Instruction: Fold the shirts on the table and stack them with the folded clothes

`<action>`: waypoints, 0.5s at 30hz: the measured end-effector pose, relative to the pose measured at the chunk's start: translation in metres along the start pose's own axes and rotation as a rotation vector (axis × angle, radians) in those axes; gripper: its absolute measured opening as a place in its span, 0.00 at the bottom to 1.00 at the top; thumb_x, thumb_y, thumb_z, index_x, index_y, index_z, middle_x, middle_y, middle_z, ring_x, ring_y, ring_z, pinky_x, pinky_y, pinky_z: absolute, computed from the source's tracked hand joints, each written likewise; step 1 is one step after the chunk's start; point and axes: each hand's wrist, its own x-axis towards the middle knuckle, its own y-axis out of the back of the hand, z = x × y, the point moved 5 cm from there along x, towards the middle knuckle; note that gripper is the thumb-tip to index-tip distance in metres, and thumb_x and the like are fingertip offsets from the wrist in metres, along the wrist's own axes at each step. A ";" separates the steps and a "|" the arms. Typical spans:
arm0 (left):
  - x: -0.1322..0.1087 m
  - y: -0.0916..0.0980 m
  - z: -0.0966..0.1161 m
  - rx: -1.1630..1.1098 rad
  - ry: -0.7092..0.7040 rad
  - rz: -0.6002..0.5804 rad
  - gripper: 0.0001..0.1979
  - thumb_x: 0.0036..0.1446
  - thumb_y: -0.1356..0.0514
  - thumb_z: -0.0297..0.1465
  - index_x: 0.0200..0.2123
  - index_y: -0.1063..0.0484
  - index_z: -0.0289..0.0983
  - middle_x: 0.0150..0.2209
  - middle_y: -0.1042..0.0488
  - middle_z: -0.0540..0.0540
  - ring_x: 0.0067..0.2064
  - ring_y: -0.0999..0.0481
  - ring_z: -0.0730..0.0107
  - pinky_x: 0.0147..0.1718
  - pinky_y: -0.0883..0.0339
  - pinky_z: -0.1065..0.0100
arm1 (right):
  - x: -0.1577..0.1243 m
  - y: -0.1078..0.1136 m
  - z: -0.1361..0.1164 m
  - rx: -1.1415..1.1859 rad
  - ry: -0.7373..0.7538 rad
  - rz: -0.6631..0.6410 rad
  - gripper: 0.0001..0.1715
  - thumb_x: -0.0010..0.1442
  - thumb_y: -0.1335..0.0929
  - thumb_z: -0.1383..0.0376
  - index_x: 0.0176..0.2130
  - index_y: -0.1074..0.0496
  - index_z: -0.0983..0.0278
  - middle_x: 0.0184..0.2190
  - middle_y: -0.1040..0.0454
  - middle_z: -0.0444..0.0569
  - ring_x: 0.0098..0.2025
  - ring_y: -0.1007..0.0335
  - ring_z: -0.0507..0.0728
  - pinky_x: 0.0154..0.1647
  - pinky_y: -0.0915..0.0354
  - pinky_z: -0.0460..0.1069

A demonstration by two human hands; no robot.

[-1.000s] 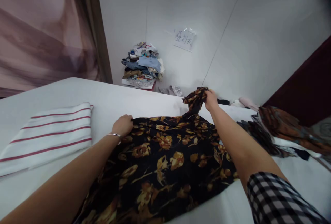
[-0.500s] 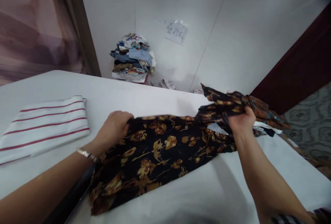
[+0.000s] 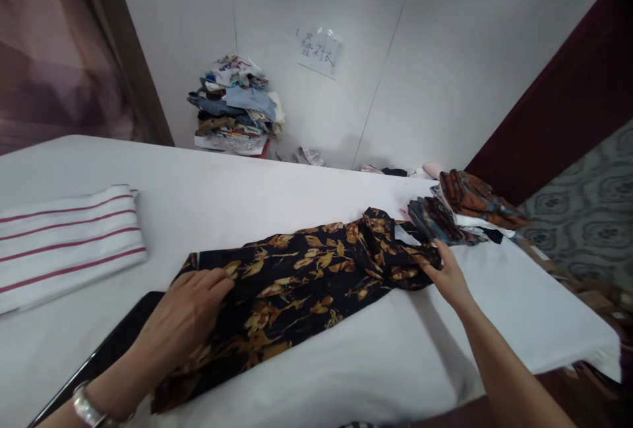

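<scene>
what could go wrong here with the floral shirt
The floral shirt is bunched at its right end under the right hand, so creases could get folded in. Its near end lies close to the table edge by the left hand and might slide off. The clothes pile sits close enough to snag.

Black shirt (image 3: 306,276) — gold floral; white cloth (image 3: 64,243) (red stripes).

Table (image 3: 306,181), white cloth cover. At centre, a black shirt with gold flowers (image 3: 301,283) lies flat, long axis 8 to 2 o'clock. At 9 o'clock, a folded white cloth with red stripes (image 3: 64,243). At 2 o'clock, a pile of clothes (image 3: 459,210).
</scene>
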 end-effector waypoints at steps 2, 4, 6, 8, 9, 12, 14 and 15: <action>-0.003 -0.010 0.001 -0.026 0.017 -0.068 0.20 0.50 0.53 0.23 0.38 0.25 0.41 0.47 0.24 0.42 0.46 0.25 0.55 0.46 0.34 0.54 | 0.009 -0.011 -0.014 -0.165 0.135 -0.102 0.37 0.45 0.27 0.52 0.53 0.30 0.60 0.63 0.39 0.53 0.66 0.47 0.65 0.67 0.51 0.60; -0.005 -0.019 0.003 -0.042 0.044 -0.143 0.20 0.51 0.54 0.24 0.39 0.25 0.39 0.46 0.24 0.40 0.46 0.24 0.55 0.46 0.33 0.54 | 0.013 -0.031 -0.021 -0.263 0.153 -0.295 0.36 0.49 0.29 0.49 0.54 0.30 0.60 0.60 0.35 0.53 0.63 0.41 0.64 0.65 0.48 0.60; -0.006 -0.022 0.005 -0.052 0.075 -0.187 0.19 0.53 0.54 0.26 0.39 0.25 0.39 0.44 0.23 0.39 0.44 0.23 0.55 0.45 0.32 0.54 | 0.013 -0.052 -0.024 -0.335 0.140 -0.495 0.37 0.50 0.29 0.49 0.56 0.31 0.59 0.57 0.31 0.52 0.60 0.36 0.64 0.62 0.43 0.58; -0.006 -0.021 0.007 -0.072 0.090 -0.215 0.19 0.55 0.55 0.28 0.38 0.24 0.39 0.41 0.23 0.40 0.42 0.22 0.56 0.44 0.31 0.55 | 0.013 -0.065 -0.026 -0.406 0.127 -0.575 0.29 0.51 0.28 0.52 0.51 0.27 0.59 0.53 0.27 0.52 0.56 0.32 0.65 0.59 0.40 0.57; -0.007 -0.020 0.007 -0.079 0.098 -0.217 0.19 0.56 0.55 0.29 0.37 0.24 0.40 0.40 0.23 0.41 0.41 0.22 0.56 0.43 0.30 0.55 | 0.015 -0.068 -0.025 -0.451 0.119 -0.574 0.22 0.52 0.29 0.54 0.45 0.25 0.60 0.49 0.24 0.52 0.53 0.30 0.65 0.57 0.39 0.56; -0.010 -0.019 0.005 -0.070 0.114 -0.193 0.20 0.56 0.56 0.29 0.37 0.24 0.41 0.39 0.23 0.41 0.42 0.22 0.55 0.43 0.30 0.54 | 0.029 -0.056 -0.023 -0.335 0.033 -0.408 0.13 0.56 0.34 0.57 0.32 0.24 0.62 0.35 0.21 0.52 0.44 0.27 0.63 0.50 0.34 0.55; -0.013 -0.021 0.003 -0.070 0.113 -0.169 0.21 0.56 0.56 0.29 0.38 0.24 0.40 0.40 0.23 0.41 0.43 0.22 0.54 0.43 0.30 0.54 | 0.042 -0.032 -0.021 0.103 -0.024 -0.166 0.14 0.55 0.34 0.55 0.36 0.26 0.61 0.35 0.22 0.48 0.42 0.26 0.61 0.47 0.32 0.55; -0.014 -0.022 0.003 -0.077 0.112 -0.154 0.21 0.56 0.56 0.29 0.38 0.23 0.40 0.40 0.23 0.40 0.43 0.22 0.54 0.43 0.30 0.55 | 0.047 -0.017 -0.019 0.374 -0.046 -0.022 0.16 0.54 0.34 0.54 0.38 0.26 0.61 0.37 0.22 0.47 0.43 0.27 0.60 0.48 0.32 0.55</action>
